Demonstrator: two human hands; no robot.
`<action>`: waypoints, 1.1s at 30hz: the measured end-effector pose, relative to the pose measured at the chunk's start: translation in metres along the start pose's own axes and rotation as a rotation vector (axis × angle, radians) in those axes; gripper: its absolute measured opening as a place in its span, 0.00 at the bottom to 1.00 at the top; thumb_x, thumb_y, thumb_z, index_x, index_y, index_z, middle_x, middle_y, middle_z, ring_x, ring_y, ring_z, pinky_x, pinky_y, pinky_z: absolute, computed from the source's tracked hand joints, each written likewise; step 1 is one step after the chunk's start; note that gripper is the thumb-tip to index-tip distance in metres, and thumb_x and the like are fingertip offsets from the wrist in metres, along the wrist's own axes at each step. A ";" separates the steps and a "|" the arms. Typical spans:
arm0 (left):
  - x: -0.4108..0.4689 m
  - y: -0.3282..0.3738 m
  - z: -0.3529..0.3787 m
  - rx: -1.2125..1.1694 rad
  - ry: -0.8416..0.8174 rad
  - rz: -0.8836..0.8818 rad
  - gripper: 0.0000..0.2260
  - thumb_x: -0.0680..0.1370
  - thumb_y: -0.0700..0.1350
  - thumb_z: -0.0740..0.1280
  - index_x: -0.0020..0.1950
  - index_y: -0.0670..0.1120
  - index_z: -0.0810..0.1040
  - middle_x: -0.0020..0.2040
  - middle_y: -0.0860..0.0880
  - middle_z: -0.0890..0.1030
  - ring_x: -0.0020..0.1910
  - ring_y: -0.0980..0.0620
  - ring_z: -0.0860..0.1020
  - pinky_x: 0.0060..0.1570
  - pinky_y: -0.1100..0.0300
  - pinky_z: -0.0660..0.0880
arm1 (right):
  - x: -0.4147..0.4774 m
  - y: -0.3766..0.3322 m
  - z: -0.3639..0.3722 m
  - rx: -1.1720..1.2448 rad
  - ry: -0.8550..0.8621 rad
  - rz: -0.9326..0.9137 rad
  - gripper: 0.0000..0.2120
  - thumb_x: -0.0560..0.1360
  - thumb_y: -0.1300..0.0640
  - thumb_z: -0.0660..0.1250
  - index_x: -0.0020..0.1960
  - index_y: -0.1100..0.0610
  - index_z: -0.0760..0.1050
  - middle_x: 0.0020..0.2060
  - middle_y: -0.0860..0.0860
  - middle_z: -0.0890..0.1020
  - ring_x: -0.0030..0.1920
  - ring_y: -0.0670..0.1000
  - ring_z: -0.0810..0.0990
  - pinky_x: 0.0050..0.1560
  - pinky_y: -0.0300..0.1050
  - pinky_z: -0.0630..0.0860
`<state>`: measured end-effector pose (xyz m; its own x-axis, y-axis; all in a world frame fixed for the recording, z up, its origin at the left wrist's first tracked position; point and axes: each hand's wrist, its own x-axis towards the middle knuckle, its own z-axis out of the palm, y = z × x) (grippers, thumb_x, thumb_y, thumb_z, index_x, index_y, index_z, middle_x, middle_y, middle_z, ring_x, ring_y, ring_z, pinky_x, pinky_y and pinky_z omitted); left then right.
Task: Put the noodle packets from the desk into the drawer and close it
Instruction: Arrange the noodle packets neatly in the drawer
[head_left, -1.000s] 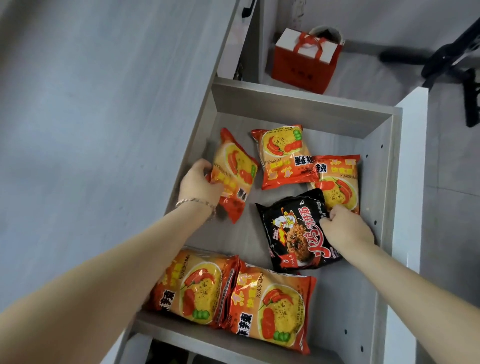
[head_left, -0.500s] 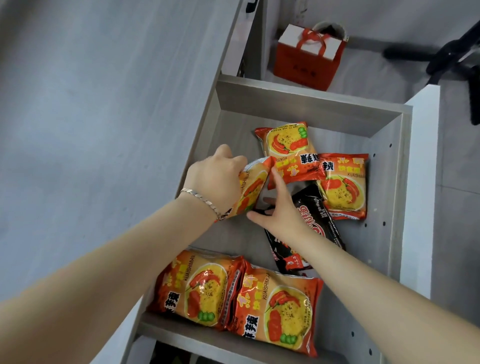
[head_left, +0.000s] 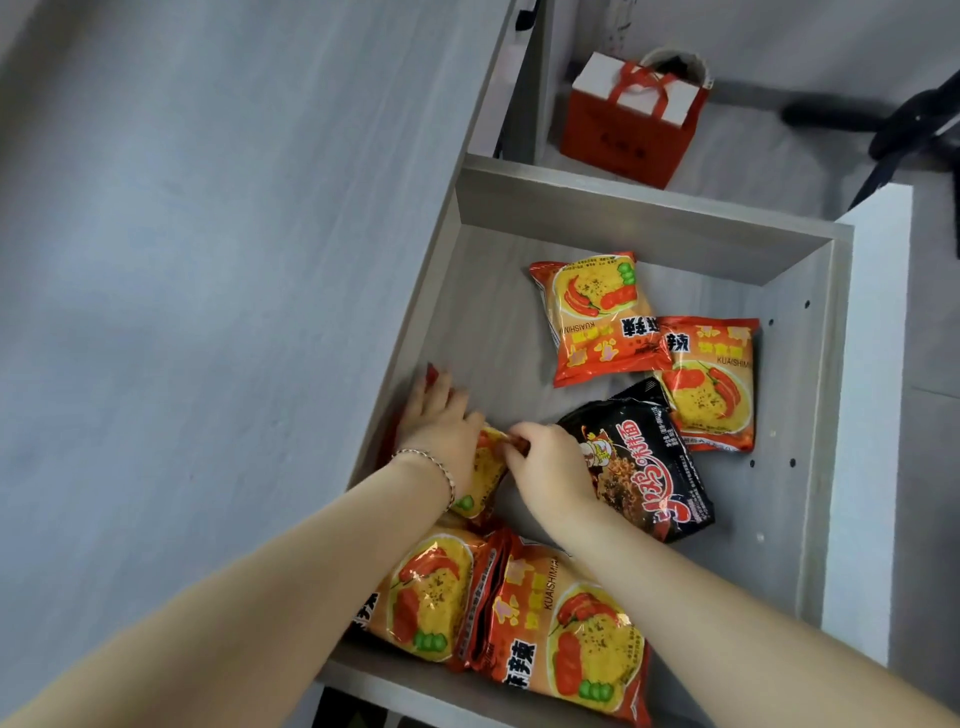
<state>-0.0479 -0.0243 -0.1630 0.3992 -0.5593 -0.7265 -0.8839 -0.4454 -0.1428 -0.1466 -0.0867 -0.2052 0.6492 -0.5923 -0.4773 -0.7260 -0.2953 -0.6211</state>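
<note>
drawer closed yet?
No: the drawer is pulled fully out, with both hands, left hand and right hand, inside it on an orange packet.

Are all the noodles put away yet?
Nearly. Five packets lie loose in the open grey wooden drawer, among them the black noodle packet. The left hand and right hand are both on a sixth, the orange noodle packet by the drawer's left wall. The drawer isn't closed yet.

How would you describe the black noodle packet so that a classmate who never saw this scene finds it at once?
Look into the open grey drawer beside the desk. Near its middle, just right of the right hand, lies the black noodle packet. It is the only black one; every other packet there is orange and red.
</note>
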 end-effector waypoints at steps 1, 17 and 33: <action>0.001 0.001 0.004 0.034 -0.030 0.016 0.26 0.76 0.47 0.63 0.73 0.47 0.61 0.75 0.46 0.60 0.77 0.42 0.48 0.76 0.45 0.42 | 0.001 -0.001 0.002 -0.051 -0.062 -0.040 0.11 0.76 0.58 0.62 0.54 0.59 0.79 0.52 0.61 0.80 0.53 0.61 0.78 0.51 0.48 0.73; 0.013 -0.004 0.007 -0.272 -0.091 -0.149 0.27 0.75 0.66 0.56 0.69 0.54 0.67 0.72 0.48 0.65 0.74 0.42 0.54 0.72 0.44 0.55 | 0.077 -0.006 -0.082 1.139 0.254 0.962 0.16 0.76 0.53 0.65 0.60 0.60 0.75 0.32 0.53 0.71 0.28 0.49 0.71 0.29 0.37 0.74; -0.013 -0.002 -0.041 -1.614 0.229 -0.272 0.31 0.68 0.49 0.76 0.68 0.49 0.67 0.55 0.50 0.79 0.50 0.49 0.79 0.53 0.54 0.78 | -0.047 0.000 -0.057 0.934 -0.241 0.275 0.08 0.73 0.63 0.67 0.47 0.51 0.78 0.43 0.45 0.84 0.43 0.44 0.82 0.44 0.37 0.78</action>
<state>-0.0415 -0.0448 -0.1256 0.6447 -0.3682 -0.6699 0.3044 -0.6802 0.6668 -0.1900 -0.1017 -0.1480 0.5897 -0.3532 -0.7263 -0.4556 0.5971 -0.6603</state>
